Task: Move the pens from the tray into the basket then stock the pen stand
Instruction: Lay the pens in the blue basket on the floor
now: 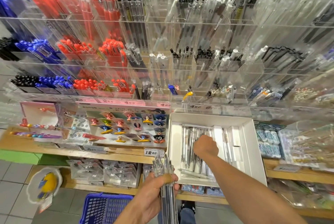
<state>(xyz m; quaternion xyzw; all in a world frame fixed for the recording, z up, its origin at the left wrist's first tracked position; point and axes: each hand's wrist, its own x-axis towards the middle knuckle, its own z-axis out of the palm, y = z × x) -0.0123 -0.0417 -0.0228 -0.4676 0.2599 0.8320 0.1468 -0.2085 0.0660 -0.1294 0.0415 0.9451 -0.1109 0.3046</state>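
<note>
Left hand (155,193) clamps a pen bundle (163,167) at six o'clock, above the basket (104,207). Right hand (206,146) curls onto loose pens (189,138) in the tray (251,151). Light, slick, rolling barrels; best grasped mid-length.

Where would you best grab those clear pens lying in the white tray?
Probably around their middles, coming from above: the clear pens lie flat and side by side in the open-topped white tray, so only their upper sides are free. The right hand reaches in that way.

The left hand (155,194) grips a bundle of clear pens (165,184) (upright) above the blue basket (104,209). The right hand (206,147) reaches among pens in the white tray (253,144).
</note>
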